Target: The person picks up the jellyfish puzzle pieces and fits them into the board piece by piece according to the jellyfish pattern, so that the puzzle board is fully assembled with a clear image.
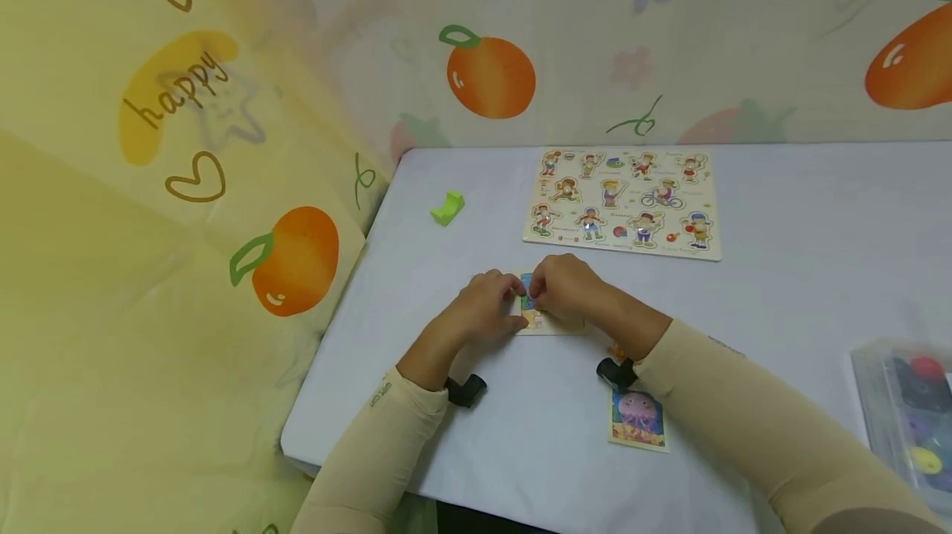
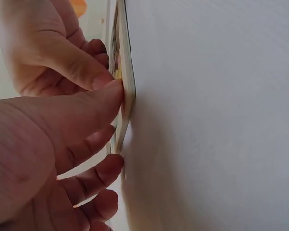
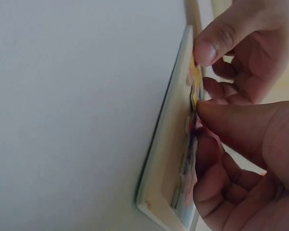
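A small jigsaw puzzle board (image 1: 554,327) with a pale wooden rim lies on the table between the hands, colourful pieces filling its left part. At the board's left side, my left hand (image 1: 483,302) rests its thumb and fingertips on the edge and pieces, the thumb spread from the index finger. My right hand (image 1: 568,290) pinches a jigsaw piece (image 3: 194,125) between thumb and curled index finger, close over the board. Much of that piece is hidden by the fingers. Below the right wrist lies a picture card (image 1: 638,420) with a pink sea creature.
A larger wooden peg puzzle (image 1: 621,202) with sports figures lies at the back. A green block (image 1: 448,208) sits at the back left. On the right stands a clear plastic box (image 1: 873,385) with coloured things inside. An orange piece (image 1: 616,350) shows partly beneath the right wrist.
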Available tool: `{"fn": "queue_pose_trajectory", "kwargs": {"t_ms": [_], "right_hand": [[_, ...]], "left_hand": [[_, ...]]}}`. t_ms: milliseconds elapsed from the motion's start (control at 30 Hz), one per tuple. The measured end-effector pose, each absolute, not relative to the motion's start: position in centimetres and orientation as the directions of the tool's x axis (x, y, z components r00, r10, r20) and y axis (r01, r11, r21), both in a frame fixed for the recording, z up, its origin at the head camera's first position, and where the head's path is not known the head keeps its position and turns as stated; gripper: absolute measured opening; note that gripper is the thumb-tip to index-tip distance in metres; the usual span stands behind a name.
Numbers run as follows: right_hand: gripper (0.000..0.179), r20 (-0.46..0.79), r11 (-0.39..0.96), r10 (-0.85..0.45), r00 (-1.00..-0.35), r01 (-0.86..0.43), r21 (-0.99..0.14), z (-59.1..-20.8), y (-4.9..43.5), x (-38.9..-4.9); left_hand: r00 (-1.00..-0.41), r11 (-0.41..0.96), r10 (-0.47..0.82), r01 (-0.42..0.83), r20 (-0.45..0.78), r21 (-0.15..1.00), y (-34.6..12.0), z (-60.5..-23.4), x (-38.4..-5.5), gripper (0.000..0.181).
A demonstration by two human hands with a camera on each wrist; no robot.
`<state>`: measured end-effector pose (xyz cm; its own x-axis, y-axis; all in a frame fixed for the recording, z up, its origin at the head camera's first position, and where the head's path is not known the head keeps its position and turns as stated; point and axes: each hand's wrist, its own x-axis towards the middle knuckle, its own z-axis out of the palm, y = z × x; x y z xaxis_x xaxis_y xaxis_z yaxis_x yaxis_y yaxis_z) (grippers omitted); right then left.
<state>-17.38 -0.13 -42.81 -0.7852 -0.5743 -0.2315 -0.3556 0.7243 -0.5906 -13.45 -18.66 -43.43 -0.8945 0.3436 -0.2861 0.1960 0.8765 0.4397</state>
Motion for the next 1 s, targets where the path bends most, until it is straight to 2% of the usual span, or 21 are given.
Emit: {"fn": "queue_pose_trajectory", "kwargs": {"t_ms": [233, 400, 700, 833, 1000], "right_hand": [[0.012, -0.260, 0.781, -0.530, -0.807, -0.345, -0.521, -42.8, 0.2, -17.4], [0.022, -0.264, 0.782, -0.545, -0.796, -0.370, -0.501, -41.7, 3.1, -16.9], [0.034, -0.469, 0.861, -0.486, -0.737, -0.310, -0.404, -40.6, 9.1, -14.1], [0.030, -0.425, 0.846, -0.501, -0.754, -0.325, -0.422, -41.4, 10.2, -12.5], [0.021, -0.340, 0.811, -0.521, -0.783, -0.332, -0.481, -42.5, 10.7, -11.4]], "left_hand": [[-0.897, 0.899, 0.324, 0.193, -0.300, 0.393, -17.9, -43.5, -13.8, 0.038], [-0.893, 0.902, 0.329, 0.202, -0.307, 0.381, -17.5, -43.4, -14.0, 0.037], [-0.886, 0.910, 0.327, 0.200, -0.329, 0.364, -17.4, -43.0, -14.0, 0.038], [-0.882, 0.912, 0.325, 0.197, -0.340, 0.361, -17.2, -42.9, -14.0, 0.037], [-0.893, 0.937, 0.311, 0.230, -0.325, 0.263, -16.6, -42.8, -13.7, 0.040]]}}
